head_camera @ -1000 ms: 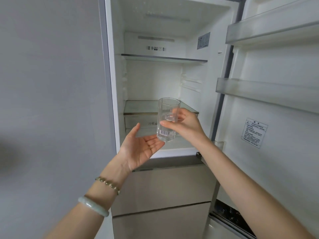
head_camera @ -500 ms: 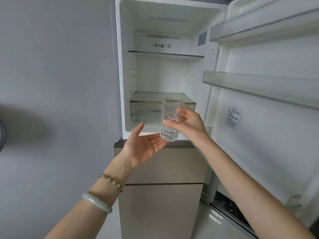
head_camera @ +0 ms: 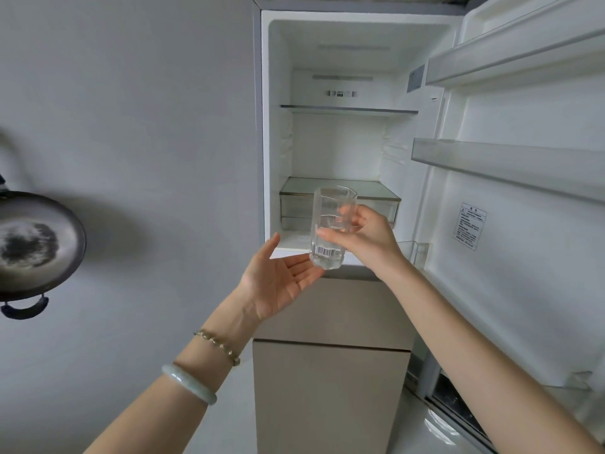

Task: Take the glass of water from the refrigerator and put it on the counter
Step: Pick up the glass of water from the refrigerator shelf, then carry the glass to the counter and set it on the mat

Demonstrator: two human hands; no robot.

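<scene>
Ahead of me stands the one tall white refrigerator (head_camera: pixel 353 152), its upper door (head_camera: pixel 523 178) swung wide to my right because I need a clear way out with the drink. Inside I count two glass shelves (head_camera: pixel 348 109), both bare, and on the door two clear racks (head_camera: pixel 510 162), bare as well. Below the open compartment are two beige drawer fronts (head_camera: pixel 330 388), both closed. Far to my left hangs one dark round pan (head_camera: pixel 36 244) against the grey wall, well apart from what I am doing.

My two bare arms reach forward. My right hand (head_camera: pixel 366 240) has its grip closed around the one clear faceted glass of water (head_camera: pixel 330 227), fingers wrapped about its middle, so that it stays upright and the water, which fills only the lower part, stays level. The glass is in the air just in front of the fridge's lower edge, outside the compartment. My left hand (head_camera: pixel 278 283) lies palm up, grip wide and holding nothing, fingertips just under the base; I judge it is there as a guard in case the wet glass slips. On that wrist I wear two bracelets: one pale green bangle (head_camera: pixel 190 383) and one beaded chain (head_camera: pixel 217 345). A single barcode sticker (head_camera: pixel 325 251) sits low on the glass. No surface shows yet; I judge I must turn to find it.
</scene>
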